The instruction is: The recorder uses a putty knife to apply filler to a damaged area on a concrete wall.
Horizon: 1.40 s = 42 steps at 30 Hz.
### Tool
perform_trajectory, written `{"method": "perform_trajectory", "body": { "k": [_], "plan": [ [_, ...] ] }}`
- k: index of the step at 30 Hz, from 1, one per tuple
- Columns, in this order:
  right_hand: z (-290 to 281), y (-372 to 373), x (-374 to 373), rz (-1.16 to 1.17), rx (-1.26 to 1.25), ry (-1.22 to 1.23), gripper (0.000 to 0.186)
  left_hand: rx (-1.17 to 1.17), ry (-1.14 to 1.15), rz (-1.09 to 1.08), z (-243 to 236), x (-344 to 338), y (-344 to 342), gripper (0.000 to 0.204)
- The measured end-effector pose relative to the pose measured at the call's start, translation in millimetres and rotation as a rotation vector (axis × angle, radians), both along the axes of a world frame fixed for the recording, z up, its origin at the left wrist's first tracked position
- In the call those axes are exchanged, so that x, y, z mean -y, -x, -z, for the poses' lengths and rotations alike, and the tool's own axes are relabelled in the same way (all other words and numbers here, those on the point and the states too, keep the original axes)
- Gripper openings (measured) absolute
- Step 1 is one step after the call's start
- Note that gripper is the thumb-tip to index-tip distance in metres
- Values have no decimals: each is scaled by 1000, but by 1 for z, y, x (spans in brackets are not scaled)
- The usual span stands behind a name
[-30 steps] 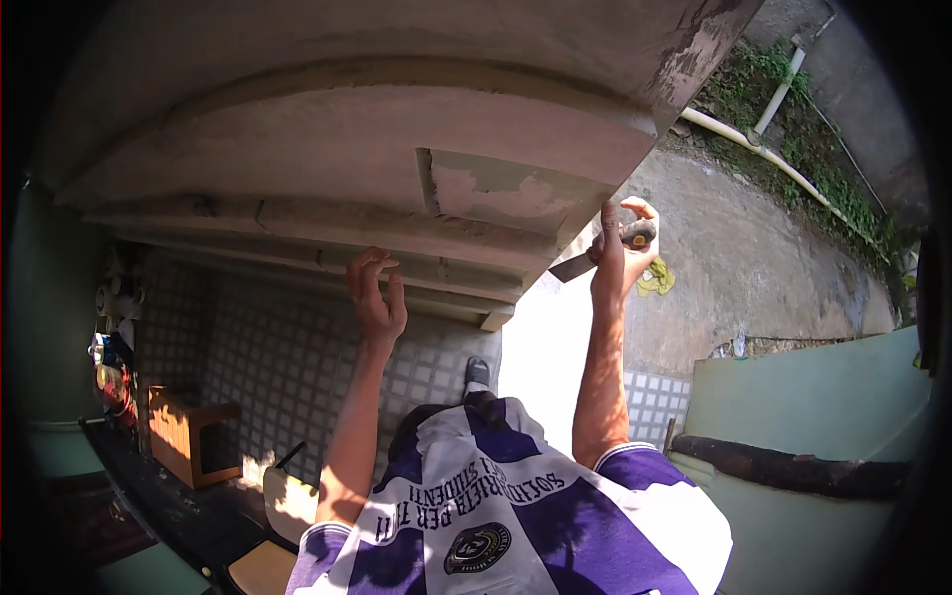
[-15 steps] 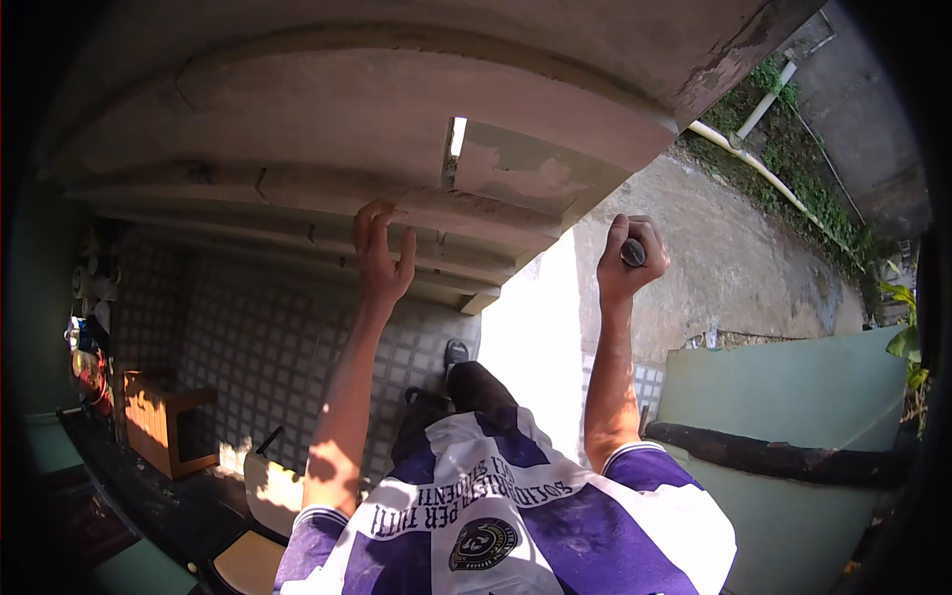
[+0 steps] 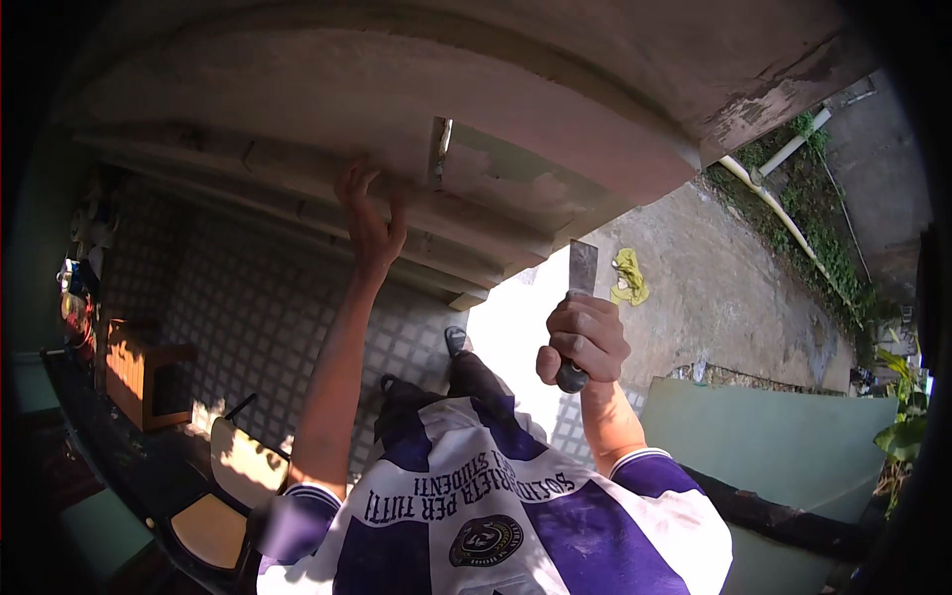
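My right hand (image 3: 589,342) is wrapped around the dark handle of a putty knife (image 3: 584,266). Its flat metal blade points up and away from me, clear of the wall's edge. My left hand (image 3: 373,220) is raised against the stepped plaster ledge (image 3: 446,211) of the wall, fingers spread and holding nothing. Whether its fingertips touch the plaster is hard to tell. Just beyond it, the wall has a narrow slot (image 3: 437,154) beside a patch of peeling paint (image 3: 506,178).
A yellow-green cloth (image 3: 630,278) lies on the concrete ground at right. A pale green low wall (image 3: 764,436) stands nearer on that side. At lower left are a chair (image 3: 213,526) and a wooden stool (image 3: 144,372) on tiled floor (image 3: 258,327).
My right hand has come down and nearer, turning so the putty knife's blade now shows. My left hand has shifted slightly left. The yellow-green cloth has come into view.
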State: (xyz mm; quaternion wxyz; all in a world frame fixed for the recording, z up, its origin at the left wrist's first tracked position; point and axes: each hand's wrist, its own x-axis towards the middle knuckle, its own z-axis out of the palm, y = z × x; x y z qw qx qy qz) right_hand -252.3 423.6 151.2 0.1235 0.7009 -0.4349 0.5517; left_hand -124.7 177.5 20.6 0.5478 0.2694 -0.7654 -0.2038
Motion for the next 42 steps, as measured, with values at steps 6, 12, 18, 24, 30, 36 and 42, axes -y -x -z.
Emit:
{"method": "perform_trajectory", "body": {
  "k": [6, 12, 18, 24, 30, 36, 42],
  "plan": [
    [-14, 31, 19, -49, 52, 128, 18, -40, 242, -129, 17, -7, 29, 43],
    [-24, 31, 26, -13, 8, 54, 21, 67, 298, -227, 44, 8, 25, 54],
    [-24, 25, 21, 23, 69, 4, 14, 141, 347, -290, 52, 10, 24, 60],
    [-26, 19, 33, 102, 22, 121, 15, 206, 409, -310, 52, 17, 22, 64],
    [-29, 1, 43, 282, 16, -30, 15, 226, 330, -241, 44, 11, 12, 64],
    [15, -10, 60, 122, 293, -31, 17, 399, 208, -89, 26, 1, -13, 68],
    [40, -11, 54, 486, 131, 24, 30, 645, 111, 80, -5, 3, -33, 72]
  ]
}}
